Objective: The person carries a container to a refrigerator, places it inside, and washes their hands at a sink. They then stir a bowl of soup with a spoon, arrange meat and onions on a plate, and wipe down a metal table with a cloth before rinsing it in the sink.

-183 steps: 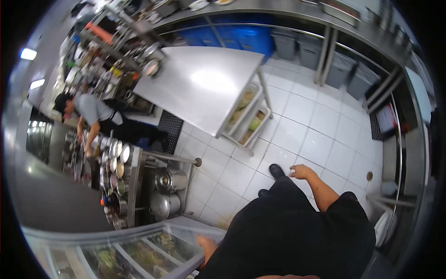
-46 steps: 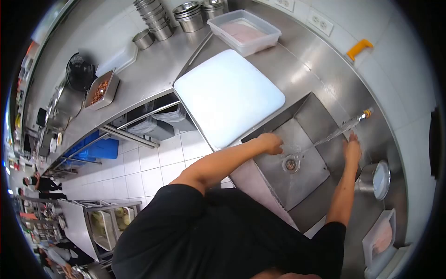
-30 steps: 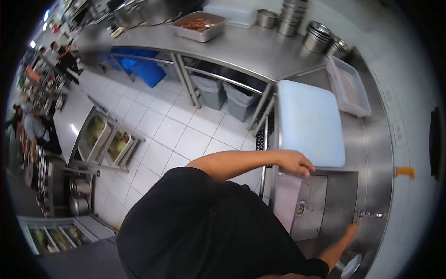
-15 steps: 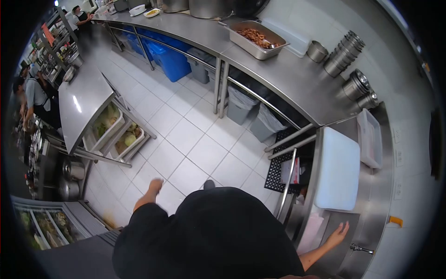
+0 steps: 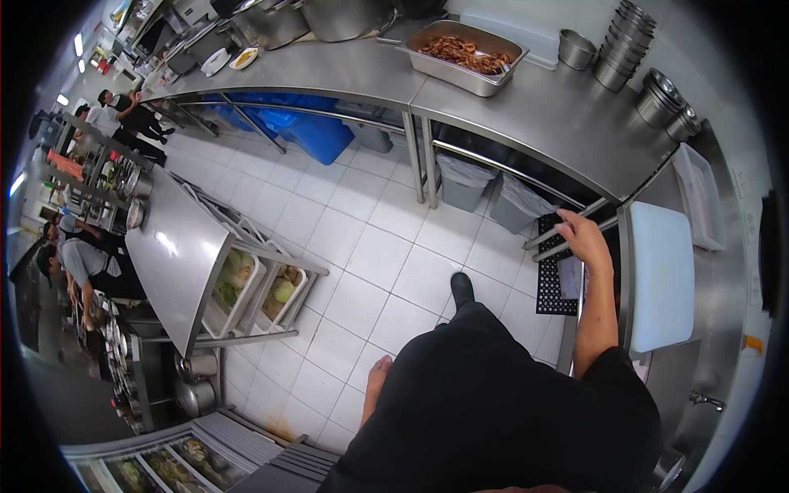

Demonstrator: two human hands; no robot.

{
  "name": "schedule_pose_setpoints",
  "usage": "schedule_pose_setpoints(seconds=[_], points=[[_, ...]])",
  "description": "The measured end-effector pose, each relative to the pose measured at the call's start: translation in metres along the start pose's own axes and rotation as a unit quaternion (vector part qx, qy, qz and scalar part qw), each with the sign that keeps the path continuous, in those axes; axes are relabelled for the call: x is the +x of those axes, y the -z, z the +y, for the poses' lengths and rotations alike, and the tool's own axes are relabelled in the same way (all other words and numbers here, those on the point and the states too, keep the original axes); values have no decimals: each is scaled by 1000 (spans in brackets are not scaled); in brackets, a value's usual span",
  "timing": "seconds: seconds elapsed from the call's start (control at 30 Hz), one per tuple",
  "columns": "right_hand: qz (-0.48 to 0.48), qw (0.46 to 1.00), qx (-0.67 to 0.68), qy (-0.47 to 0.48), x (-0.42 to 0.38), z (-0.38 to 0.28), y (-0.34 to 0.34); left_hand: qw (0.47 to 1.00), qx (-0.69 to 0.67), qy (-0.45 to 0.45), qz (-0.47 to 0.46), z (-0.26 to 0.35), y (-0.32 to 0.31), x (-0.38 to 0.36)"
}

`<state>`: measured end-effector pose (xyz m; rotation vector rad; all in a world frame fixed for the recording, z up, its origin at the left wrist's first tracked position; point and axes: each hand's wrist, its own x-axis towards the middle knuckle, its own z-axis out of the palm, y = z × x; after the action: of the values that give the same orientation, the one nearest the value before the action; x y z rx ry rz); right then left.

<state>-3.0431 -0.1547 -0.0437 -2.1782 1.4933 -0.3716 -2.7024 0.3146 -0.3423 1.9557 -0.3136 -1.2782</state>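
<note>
My right hand (image 5: 585,238) is raised out in front of me, above the floor and close to the counter's corner. Its fingers are apart and loosely bent, with nothing in them. Beyond it is the black perforated crate (image 5: 555,287) under the counter. A pale cutting board (image 5: 662,275) lies on the counter to the right of my forearm. My left hand (image 5: 378,376) hangs low beside my dark clothing, over the tiles. Its fingers are too small and too much turned away to make out, and no object shows in it.
A steel pan of browned food (image 5: 464,57) stands on the long counter (image 5: 526,115), near stacked steel containers (image 5: 625,45). Grey bins (image 5: 466,182) and a blue bin (image 5: 316,135) are below. A steel table (image 5: 177,246) with vegetable tubs (image 5: 283,292) stands left. Co-workers (image 5: 99,263) are farther left.
I have stepped forward and the view has turned. My right hand has moved from above the sink area to a place in front of me. My left hand now hangs closer to my body.
</note>
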Motion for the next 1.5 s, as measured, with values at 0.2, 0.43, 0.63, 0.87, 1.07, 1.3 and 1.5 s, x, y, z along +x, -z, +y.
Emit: schedule_pose_setpoints(seconds=[0.2, 0.43, 0.63, 0.87, 1.07, 1.3, 1.5], points=[[25, 999, 26, 39, 91, -34, -10, 982, 169, -70, 40, -28, 44, 10], [179, 976, -32, 116, 228, -56, 17, 914, 392, -103, 26, 102, 64, 58], [97, 986, -119, 67, 349, -118, 42, 980, -158, 84, 84, 247, 58, 165], [-18, 952, -302, -32, 434, -133, 19, 996, 6, 70, 59, 296, 87, 211], [-27, 947, -318, -42, 504, -106, -27, 979, 204, 21, 13, 232, 169, 268], [-33, 966, -235, -103, 531, -81, -40, 986, 159, 41, 40, 295, 251, 334], [7, 995, -31, -100, 512, -95, -16, 992, -73, 99, 43, 349, 278, 365]])
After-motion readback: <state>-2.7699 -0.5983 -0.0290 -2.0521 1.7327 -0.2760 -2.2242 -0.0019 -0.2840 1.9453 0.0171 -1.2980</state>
